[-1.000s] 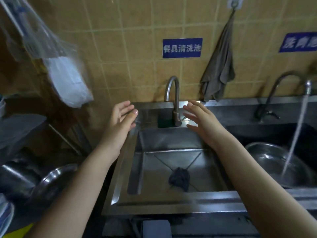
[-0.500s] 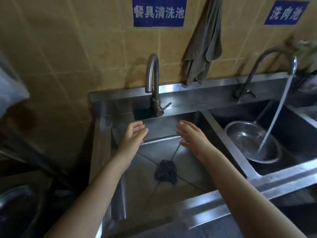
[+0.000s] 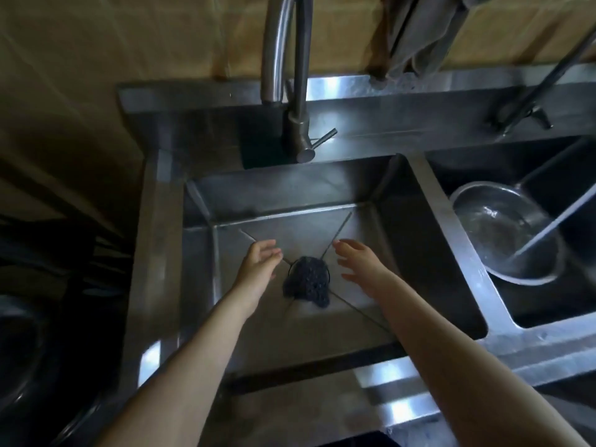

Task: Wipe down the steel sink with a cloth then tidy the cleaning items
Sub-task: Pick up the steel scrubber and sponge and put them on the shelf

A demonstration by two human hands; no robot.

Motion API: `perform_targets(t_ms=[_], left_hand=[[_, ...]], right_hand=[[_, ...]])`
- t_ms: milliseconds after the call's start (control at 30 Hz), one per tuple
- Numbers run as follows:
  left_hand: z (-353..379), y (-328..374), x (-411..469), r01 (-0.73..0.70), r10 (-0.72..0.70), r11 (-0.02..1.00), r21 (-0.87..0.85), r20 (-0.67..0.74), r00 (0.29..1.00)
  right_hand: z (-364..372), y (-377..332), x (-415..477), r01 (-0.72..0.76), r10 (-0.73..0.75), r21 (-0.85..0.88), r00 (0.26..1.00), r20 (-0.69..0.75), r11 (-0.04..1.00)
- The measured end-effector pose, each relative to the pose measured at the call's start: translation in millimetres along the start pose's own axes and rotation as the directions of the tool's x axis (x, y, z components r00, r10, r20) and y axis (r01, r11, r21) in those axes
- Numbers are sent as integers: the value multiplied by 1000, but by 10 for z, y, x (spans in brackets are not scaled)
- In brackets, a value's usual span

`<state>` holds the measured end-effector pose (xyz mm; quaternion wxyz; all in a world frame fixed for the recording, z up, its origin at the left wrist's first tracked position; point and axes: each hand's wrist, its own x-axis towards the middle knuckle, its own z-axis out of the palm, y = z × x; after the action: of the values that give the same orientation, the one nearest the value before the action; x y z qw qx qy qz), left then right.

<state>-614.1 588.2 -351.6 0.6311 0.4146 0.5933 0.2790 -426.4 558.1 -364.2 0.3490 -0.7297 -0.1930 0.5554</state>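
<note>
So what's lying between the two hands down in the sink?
The dark cloth, bunched on the sink floor, lies between the left hand and right hand; neither grips it. The head view shows this.

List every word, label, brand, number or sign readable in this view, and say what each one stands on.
None: no text shows in this view.
The tiled wall, the faucet, the steel sink, the dark cloth on its floor, the hanging grey cloth and the metal bowl carry no visible lettering.
</note>
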Motion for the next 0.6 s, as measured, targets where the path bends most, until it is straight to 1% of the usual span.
perform_targets(t_ms=[167, 233, 300, 367, 433, 600], left_hand=[[226, -293, 291, 89, -81, 994, 62, -124, 989], [303, -422, 391, 145, -132, 985, 91, -142, 981], [372, -539, 472, 199, -183, 977, 82, -164, 969], [427, -650, 546, 233, -216, 970, 72, -186, 958], [461, -752, 595, 249, -231, 966, 73, -194, 953], [494, -963, 678, 220, -199, 968, 122, -165, 966]], right_hand=[[-31, 242, 497, -98, 102, -98, 994, 34, 990], [-29, 337, 638, -131, 135, -130, 991, 17, 983], [-12, 467, 780, -165, 169, -166, 986, 11, 972], [16, 599, 895, -164, 171, -253, 985, 6, 953], [30, 701, 995, -159, 164, -360, 986, -18, 919], [168, 917, 1168, -160, 173, -506, 985, -22, 848]])
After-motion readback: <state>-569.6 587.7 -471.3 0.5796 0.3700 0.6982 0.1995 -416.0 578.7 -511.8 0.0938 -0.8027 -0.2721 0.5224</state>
